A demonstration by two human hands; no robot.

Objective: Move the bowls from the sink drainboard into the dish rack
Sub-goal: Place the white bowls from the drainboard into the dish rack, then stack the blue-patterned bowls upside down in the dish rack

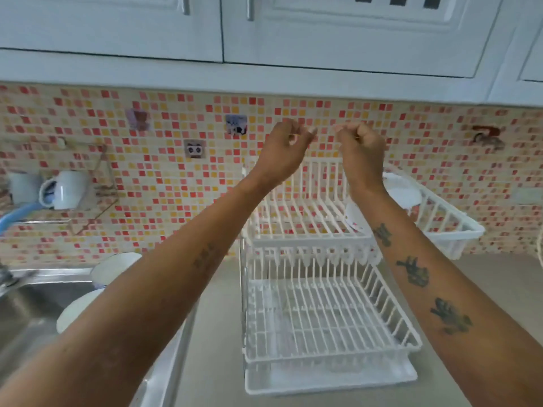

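Note:
A white two-tier wire dish rack (323, 315) stands on the counter in the middle; both tiers look bare. Two white bowls show on the steel drainboard at the left, one (114, 267) farther back and one (78, 308) nearer, both partly hidden by my left forearm. My left hand (283, 149) and my right hand (360, 148) are raised side by side above the rack's top tier, in front of the tiled wall. Both have their fingers curled in and hold nothing I can see.
A steel sink (26, 312) lies at the far left. White mugs (66, 188) hang on a wall shelf at the left. A white side basket (437, 212) with a white dish in it hangs off the rack's right. White cupboards (264, 30) hang overhead.

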